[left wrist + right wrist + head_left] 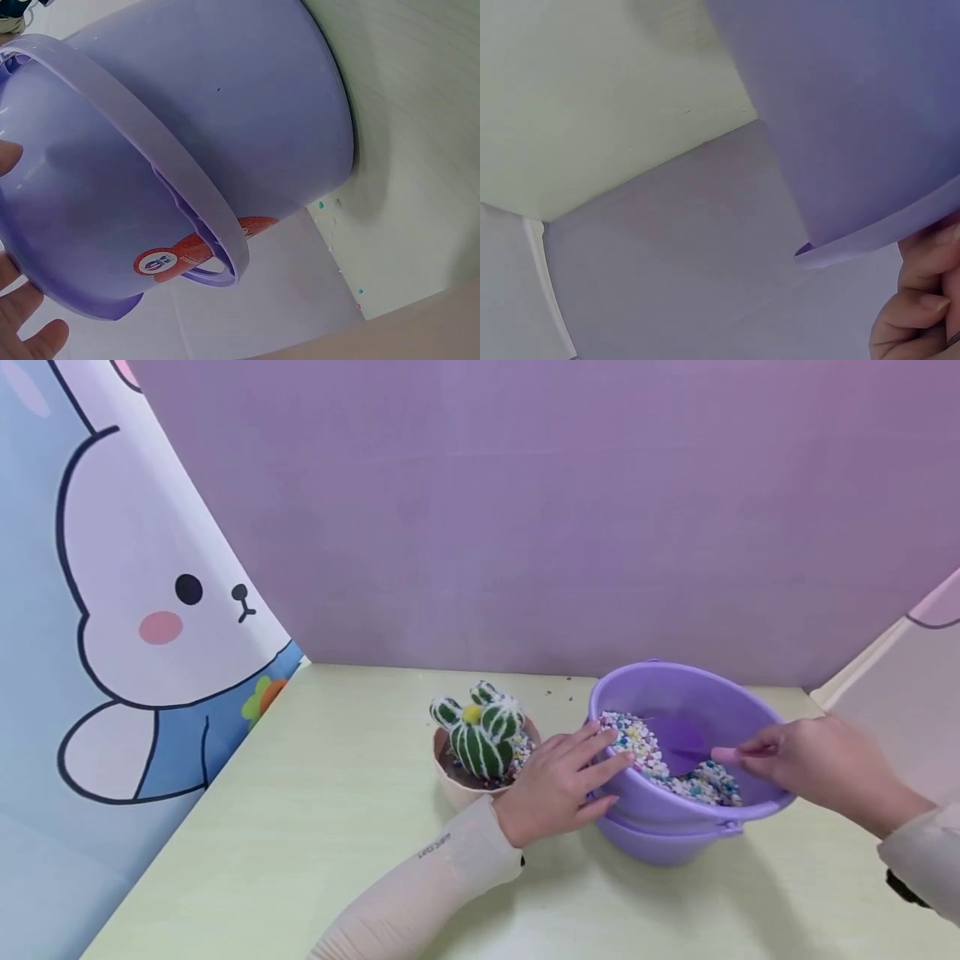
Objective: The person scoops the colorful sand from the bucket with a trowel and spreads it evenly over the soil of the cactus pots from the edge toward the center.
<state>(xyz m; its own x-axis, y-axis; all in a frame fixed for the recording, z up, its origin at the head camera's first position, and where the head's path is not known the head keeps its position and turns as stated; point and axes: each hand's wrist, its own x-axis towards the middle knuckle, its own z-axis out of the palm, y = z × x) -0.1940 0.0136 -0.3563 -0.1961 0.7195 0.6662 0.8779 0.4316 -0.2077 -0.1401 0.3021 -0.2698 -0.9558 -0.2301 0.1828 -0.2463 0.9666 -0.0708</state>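
Note:
A purple bucket (658, 852) stands on the table, partly filled with multicoloured pebbles (637, 743). My left hand (555, 785) holds its left rim, fingertips over the edge and thumb against the outer wall. Inside the opening, my right hand (817, 760) pinches a small tool by its pink handle (723, 755); its far end is hard to make out. In the right wrist view, curled fingers (915, 315) show beside the bucket's rim (877, 234). The left wrist view has the bucket's wall and its hanging handle (142, 135) up close.
Just left of the bucket is a potted cactus (483, 747) with white-striped green stems, pebbles around its base. A few loose pebbles (337, 202) lie on the pale green table (300, 827) near the back. Purple cloth (480, 518) walls off the rear.

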